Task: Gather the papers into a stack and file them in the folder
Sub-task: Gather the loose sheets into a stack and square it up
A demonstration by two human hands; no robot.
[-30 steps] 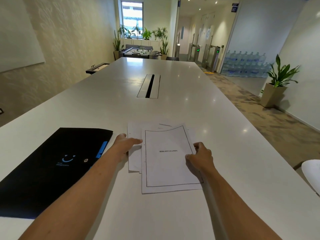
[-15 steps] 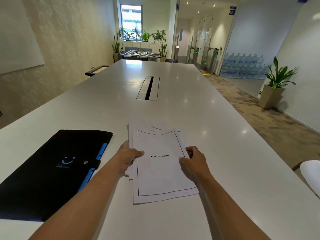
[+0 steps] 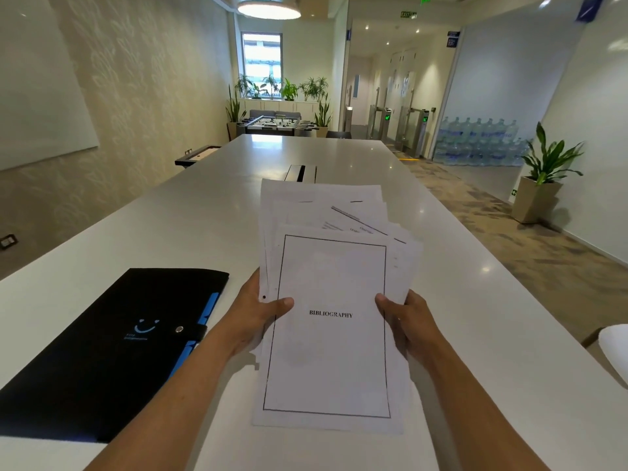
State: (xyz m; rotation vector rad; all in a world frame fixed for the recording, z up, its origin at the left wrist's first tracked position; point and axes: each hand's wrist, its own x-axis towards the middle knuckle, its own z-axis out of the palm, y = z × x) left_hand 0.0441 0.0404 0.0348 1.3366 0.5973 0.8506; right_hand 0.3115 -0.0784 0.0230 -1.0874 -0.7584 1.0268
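A loose stack of white papers [image 3: 331, 351] is held up off the table, tilted toward me, its top sheet reading BIBLIOGRAPHY inside a black border. The sheets behind it fan out unevenly at the top and right. My left hand [image 3: 260, 316] grips the stack's left edge, thumb on the front. On the right edge my right hand [image 3: 406, 317] grips it the same way. A black folder [image 3: 112, 351] with a blue spine strip, a snap button and a small smile logo lies closed on the table to the left.
The long white table [image 3: 475, 317] stretches ahead, with a cable slot [image 3: 300, 172] in its middle behind the papers. A white chair edge [image 3: 615, 348] shows at the right. A potted plant [image 3: 540, 185] and stacked water bottles stand on the floor to the right.
The papers were lying on the table under both hands. Both hands pulled them together and lifted them up toward me. The folder has not moved.
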